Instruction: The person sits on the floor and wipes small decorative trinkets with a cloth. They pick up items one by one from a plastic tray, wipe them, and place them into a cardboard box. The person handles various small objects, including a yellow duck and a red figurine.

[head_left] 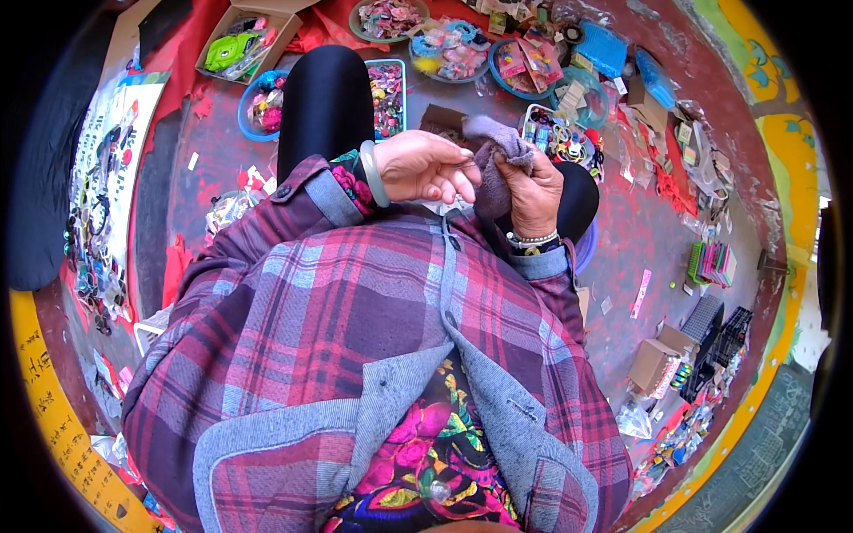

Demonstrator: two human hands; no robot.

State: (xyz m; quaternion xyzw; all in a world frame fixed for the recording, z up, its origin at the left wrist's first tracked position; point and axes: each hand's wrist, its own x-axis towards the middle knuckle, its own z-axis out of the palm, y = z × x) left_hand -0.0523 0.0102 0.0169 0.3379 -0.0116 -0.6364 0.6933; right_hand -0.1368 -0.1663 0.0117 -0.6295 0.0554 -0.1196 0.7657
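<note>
A greyish-purple cloth (500, 140), soft and bunched up, is held above my lap. My right hand (536, 194) grips it between thumb and curled fingers, part of it hanging below the grip. Just left of the cloth, my left hand (419, 167) is turned palm up with its fingers apart and loosely bent. Its fingertips come close to the cloth; whether they touch it I cannot tell. A pale bangle (373, 174) circles my left wrist, and a beaded bracelet (533, 238) is on the right one.
Beyond my knees stand a blue basin (243, 114), a tray of small colourful pieces (402, 99) and several round tubs of accessories. A cardboard box (283, 43) holds a green item at the far left. Hair ties (569, 142) fill a tray near my right knee. Small boxes (662, 357) lie at right.
</note>
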